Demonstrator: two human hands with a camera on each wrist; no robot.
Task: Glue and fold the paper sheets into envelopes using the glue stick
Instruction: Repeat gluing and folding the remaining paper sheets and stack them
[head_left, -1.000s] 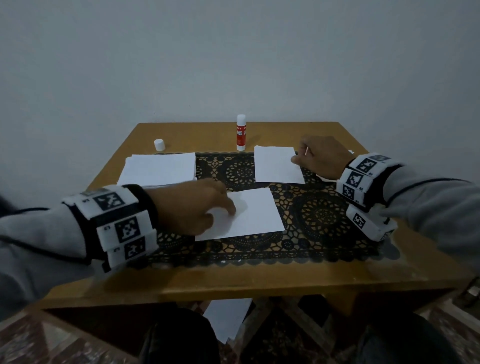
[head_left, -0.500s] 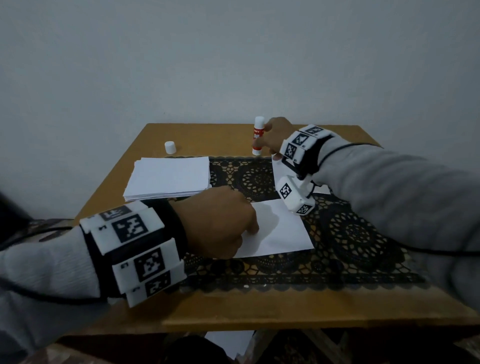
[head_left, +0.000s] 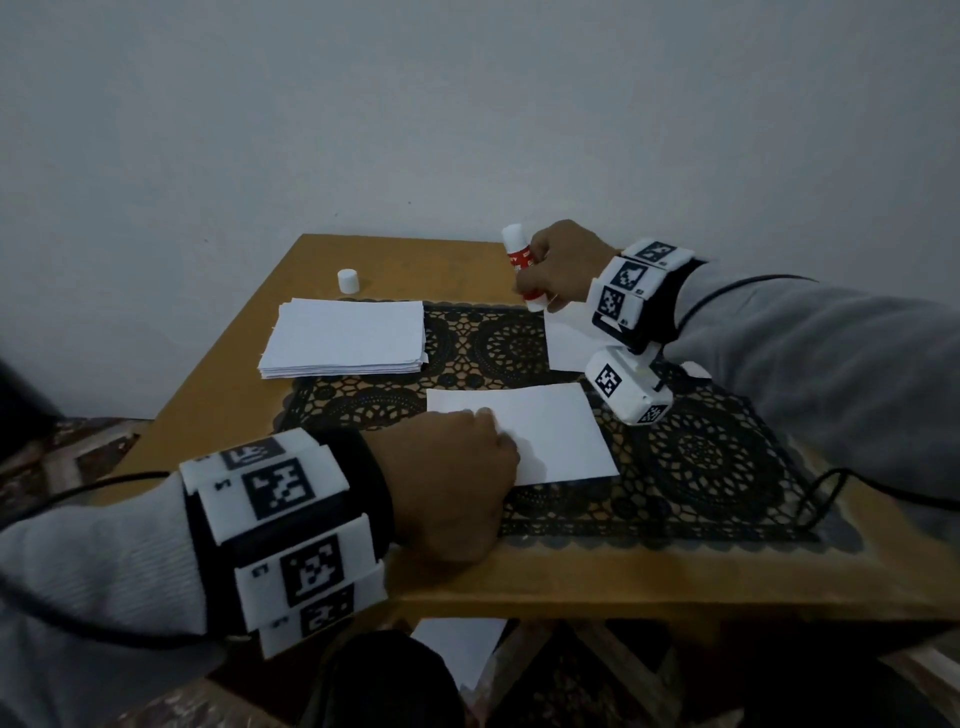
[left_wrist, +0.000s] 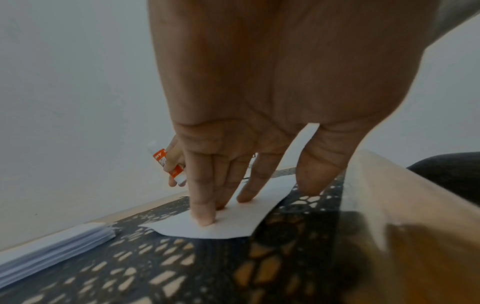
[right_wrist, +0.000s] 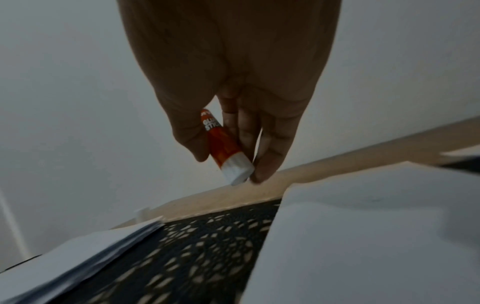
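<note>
A white paper sheet (head_left: 550, 436) lies on the black lace mat (head_left: 701, 457) in the middle of the table. My left hand (head_left: 452, 478) presses straight fingertips (left_wrist: 205, 220) down on the sheet's (left_wrist: 228, 226) left part. At the far edge of the table my right hand (head_left: 561, 265) grips the red-and-white glue stick (head_left: 522, 260), lifted and tilted, with thumb and fingers (right_wrist: 267, 164) curled round the glue stick (right_wrist: 226, 150). Its white cap (head_left: 348, 281) stands apart on the wood at the far left.
A stack of white sheets (head_left: 345, 338) sits at the mat's far left. Another folded white piece (head_left: 566, 343) lies under my right wrist. The wooden table (head_left: 623, 587) stands against a pale wall. A black cable (head_left: 826, 493) trails over the right side. A sheet (head_left: 457, 649) lies on the floor below.
My right hand left the folded piece, reached to the far edge, took hold of the glue stick and lifted it tilted. The left hand has stayed pressing the sheet.
</note>
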